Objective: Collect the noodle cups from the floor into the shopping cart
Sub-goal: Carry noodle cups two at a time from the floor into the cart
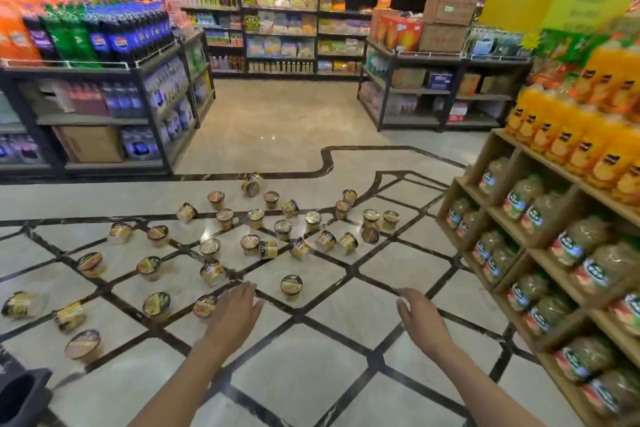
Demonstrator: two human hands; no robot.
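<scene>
Head view, left to right: a dark cart corner, if that is what it is, sits at the lower left edge. Cups lie scattered over the floor, some upright, some tipped. The left hand reaches out with fingers straight and empty, just beside one cup; another upright cup stands between the hands. The right hand is likewise loose-fingered and empty. Best to take the nearest upright cups first, one per hand, gripping around the body, then swing left to the cart.
</scene>
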